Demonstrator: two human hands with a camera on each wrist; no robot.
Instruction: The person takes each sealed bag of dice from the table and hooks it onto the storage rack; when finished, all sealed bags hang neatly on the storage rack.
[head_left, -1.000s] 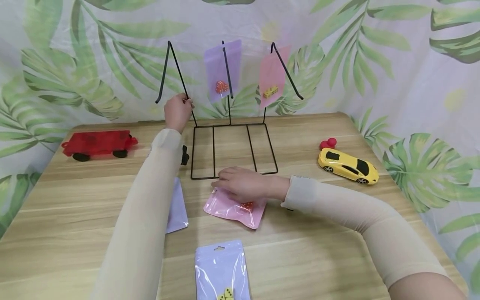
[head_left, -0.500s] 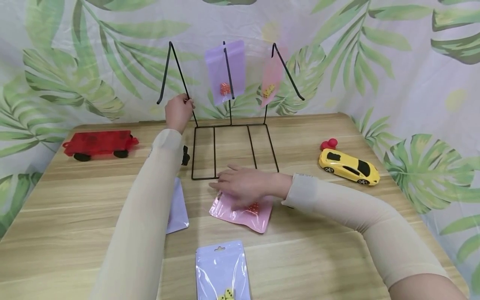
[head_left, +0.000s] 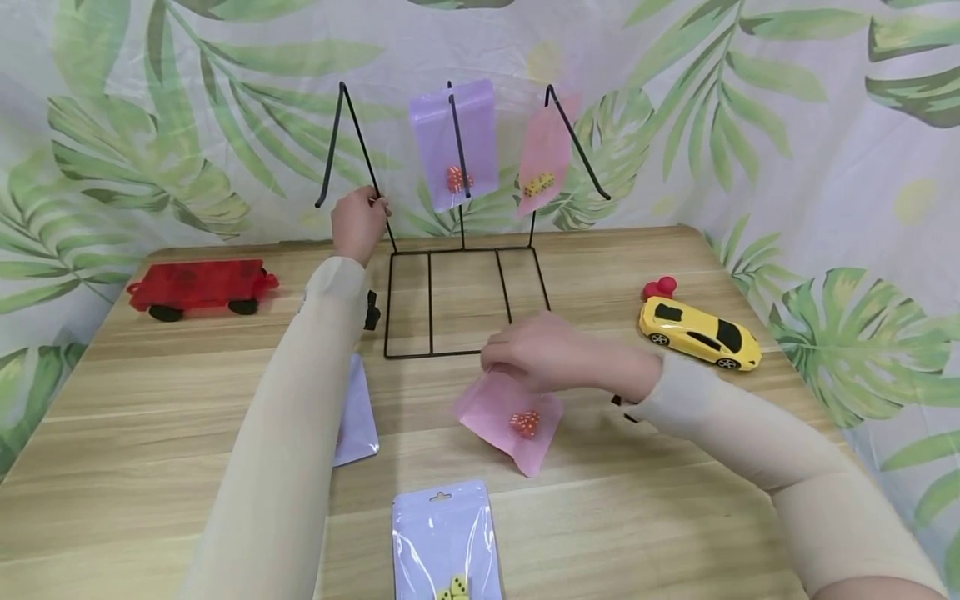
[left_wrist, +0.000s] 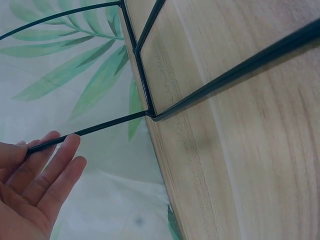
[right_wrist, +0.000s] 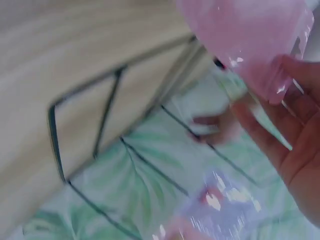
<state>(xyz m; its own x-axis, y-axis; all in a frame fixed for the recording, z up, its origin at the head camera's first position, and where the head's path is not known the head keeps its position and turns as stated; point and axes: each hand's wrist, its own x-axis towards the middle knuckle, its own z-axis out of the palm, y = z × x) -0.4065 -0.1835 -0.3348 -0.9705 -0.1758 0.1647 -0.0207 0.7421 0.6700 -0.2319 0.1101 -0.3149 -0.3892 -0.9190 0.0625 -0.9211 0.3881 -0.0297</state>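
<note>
My left hand point(head_left: 358, 223) pinches the left upright of a black wire rack point(head_left: 431, 304); in the left wrist view, thumb and fingers meet round the thin wire. My right hand point(head_left: 543, 354) grips the top edge of a pink zip bag point(head_left: 491, 408) with red dice in it, just in front of the rack. In the right wrist view this pink bag point(right_wrist: 245, 35) hangs from thumb and fingers. A purple bag point(head_left: 435, 125) with red dice hangs on the rack's middle hook, and another pink bag point(head_left: 536, 150) with yellow dice on the right hook. The left hook is bare.
A purple bag point(head_left: 442, 533) with yellow dice lies near the table's front. Another purple bag point(head_left: 358, 425) is partly hidden by my left forearm. A red toy wagon point(head_left: 198, 285) stands left; a yellow toy car point(head_left: 697, 335) and a red knobbed object point(head_left: 660, 288) lie right.
My right hand, earlier spread over the pink bag lying on the table, now grips its top edge and has drawn it up and to the right. The left hand stays put. The hanging bags swing slightly.
</note>
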